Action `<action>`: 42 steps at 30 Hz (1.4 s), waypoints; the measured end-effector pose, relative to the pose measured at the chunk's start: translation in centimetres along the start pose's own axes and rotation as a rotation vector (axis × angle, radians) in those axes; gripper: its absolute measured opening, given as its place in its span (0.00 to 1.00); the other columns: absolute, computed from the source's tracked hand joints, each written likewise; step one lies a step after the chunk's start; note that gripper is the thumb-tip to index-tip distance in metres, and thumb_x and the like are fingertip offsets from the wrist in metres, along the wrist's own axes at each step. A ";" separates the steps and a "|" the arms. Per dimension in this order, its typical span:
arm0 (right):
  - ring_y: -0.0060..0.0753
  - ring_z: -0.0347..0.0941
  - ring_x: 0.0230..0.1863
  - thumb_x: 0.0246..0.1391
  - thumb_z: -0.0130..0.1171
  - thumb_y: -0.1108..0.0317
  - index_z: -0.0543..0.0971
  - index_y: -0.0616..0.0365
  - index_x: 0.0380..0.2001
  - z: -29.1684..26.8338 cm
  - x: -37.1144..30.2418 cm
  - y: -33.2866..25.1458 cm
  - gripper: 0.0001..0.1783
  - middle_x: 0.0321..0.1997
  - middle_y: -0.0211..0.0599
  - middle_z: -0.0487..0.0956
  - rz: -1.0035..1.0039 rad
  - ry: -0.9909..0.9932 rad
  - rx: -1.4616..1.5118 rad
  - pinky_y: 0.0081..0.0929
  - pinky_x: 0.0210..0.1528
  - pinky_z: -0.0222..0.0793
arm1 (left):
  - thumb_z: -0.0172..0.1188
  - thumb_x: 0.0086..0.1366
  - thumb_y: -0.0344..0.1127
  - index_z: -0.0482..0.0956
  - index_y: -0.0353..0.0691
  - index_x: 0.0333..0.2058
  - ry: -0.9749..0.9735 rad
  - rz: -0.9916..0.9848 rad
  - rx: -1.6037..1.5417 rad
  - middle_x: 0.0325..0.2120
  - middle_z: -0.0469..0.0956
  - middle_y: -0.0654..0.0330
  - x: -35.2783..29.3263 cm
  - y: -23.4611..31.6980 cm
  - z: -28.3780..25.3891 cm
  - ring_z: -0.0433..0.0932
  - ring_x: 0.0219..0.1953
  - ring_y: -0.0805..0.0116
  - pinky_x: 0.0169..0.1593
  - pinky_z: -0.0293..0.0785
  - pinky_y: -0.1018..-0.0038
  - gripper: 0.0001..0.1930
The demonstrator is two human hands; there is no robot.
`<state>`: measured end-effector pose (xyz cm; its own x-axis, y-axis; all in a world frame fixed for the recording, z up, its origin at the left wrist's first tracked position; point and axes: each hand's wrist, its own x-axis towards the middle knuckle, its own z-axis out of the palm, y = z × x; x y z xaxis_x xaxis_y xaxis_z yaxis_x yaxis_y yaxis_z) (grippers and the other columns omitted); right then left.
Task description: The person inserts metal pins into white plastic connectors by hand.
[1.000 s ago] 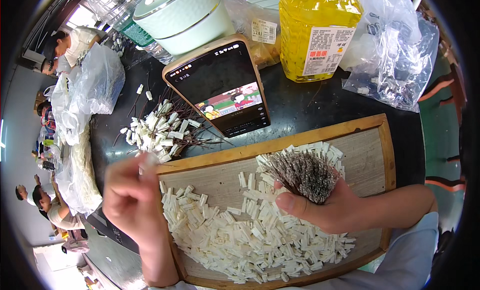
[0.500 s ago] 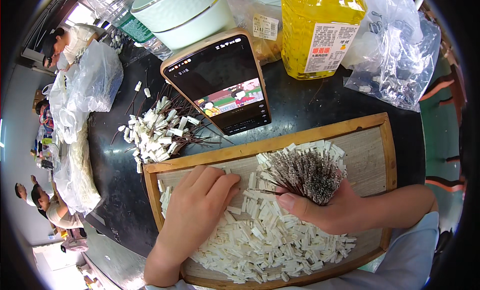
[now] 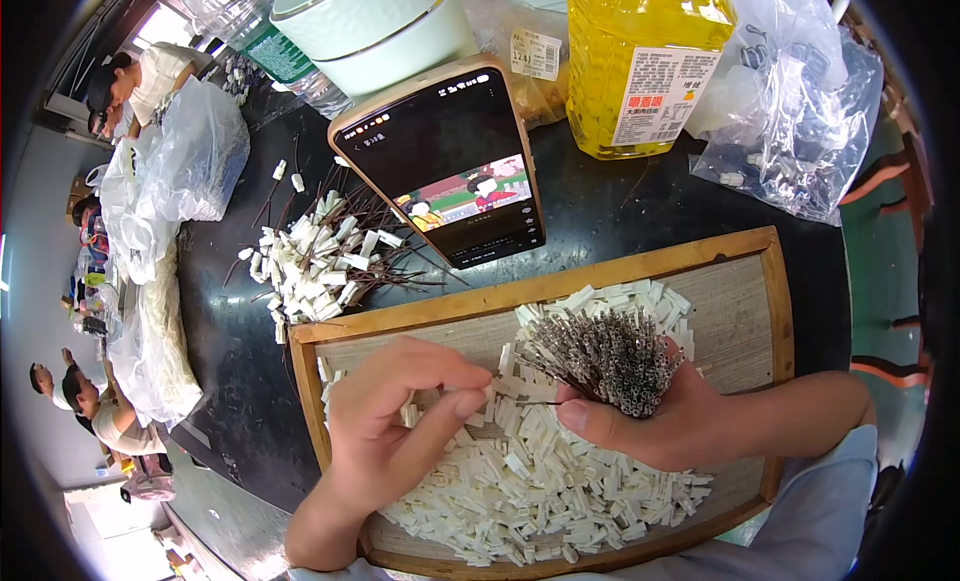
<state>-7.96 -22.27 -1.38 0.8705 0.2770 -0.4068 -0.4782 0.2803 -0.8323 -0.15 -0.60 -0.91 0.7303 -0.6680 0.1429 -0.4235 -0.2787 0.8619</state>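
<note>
My right hand grips a thick bundle of dark wires with shiny metal terminals on their ends, above the right part of a wooden-framed tray. One wire sticks out leftward past my right thumb. Over the tray's left half, my left hand pinches what looks like a small white plastic connector housing between thumb and index finger, a little apart from that wire's tip. Beneath both hands spreads a heap of loose white connector housings.
Behind the tray's left corner lies a pile of wires with white connectors. A phone showing a video leans on a pale green container. Also there are a yellow jug, clear bags and a bottle. Other people sit at left.
My left hand has lifted from the housings and turned, its thumb and index finger now pinched toward the wires. My right hand still holds the bundle, with one wire pointing left.
</note>
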 end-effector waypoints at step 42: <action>0.09 0.66 0.27 0.57 0.56 0.61 0.74 0.60 0.39 -0.4 0.3 0.1 0.13 0.27 0.21 0.73 -0.073 0.009 -0.135 0.14 0.28 0.62 | 0.58 0.49 0.29 0.76 0.39 0.36 -0.229 0.169 0.701 0.32 0.71 0.60 1.2 -0.4 0.5 0.73 0.36 0.63 0.39 0.69 0.70 0.13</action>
<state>-7.67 -22.55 -1.72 0.9037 0.2524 -0.3458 -0.3937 0.1728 -0.9029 0.63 -1.66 -1.28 0.5282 -0.8458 0.0748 -0.8172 -0.4825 0.3152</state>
